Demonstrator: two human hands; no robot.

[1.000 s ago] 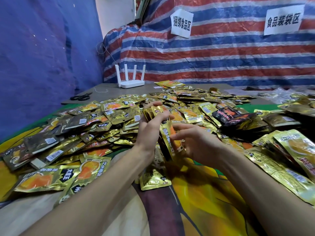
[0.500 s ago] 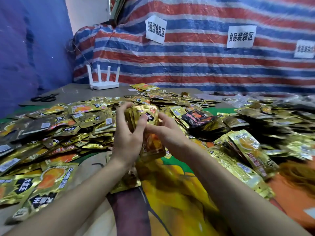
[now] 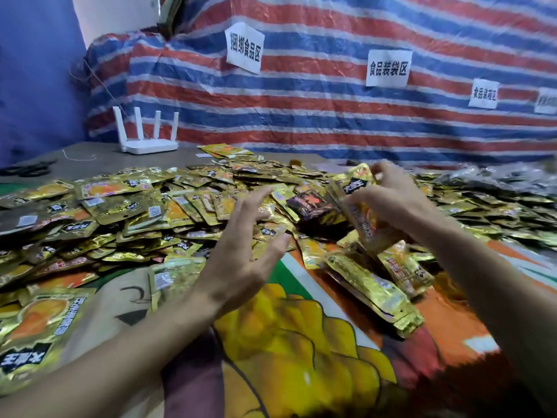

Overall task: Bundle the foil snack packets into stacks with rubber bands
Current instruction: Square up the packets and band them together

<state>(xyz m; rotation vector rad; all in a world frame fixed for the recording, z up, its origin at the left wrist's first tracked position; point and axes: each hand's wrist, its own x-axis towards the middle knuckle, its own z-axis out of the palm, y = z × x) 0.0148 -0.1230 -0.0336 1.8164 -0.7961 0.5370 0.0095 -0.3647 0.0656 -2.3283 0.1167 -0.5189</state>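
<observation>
The right hand [image 3: 394,200] grips a stack of gold foil snack packets [image 3: 366,224], fingers curled over its top edge and thumb against the near face. The stack is held tilted, clear of the table, and its lower end is partly lost against the loose packets behind it. How many packets it holds, and whether a band is round them, cannot be made out. The left hand [image 3: 247,251] hovers to the left of the stack, apart from it, fingers spread wide and holding nothing; motion blur softens its fingertips.

Under the right hand a few gold packets [image 3: 376,294] lie overlapping on the printed cloth [image 3: 286,342]. A wide heap of loose gold packets [image 3: 135,206] covers the table from the left edge to the far right, cut off by the frame on both sides. One dark red-and-black packet [image 3: 312,203] lies in it between the two hands.

At the back stands a white router [image 3: 149,143] with four antennas. Dark scissors [image 3: 28,169] at the far left are blurred. Paper signs [image 3: 244,48] hang on the striped tarpaulin [image 3: 331,116]; the rightmost is cut off and unreadable
</observation>
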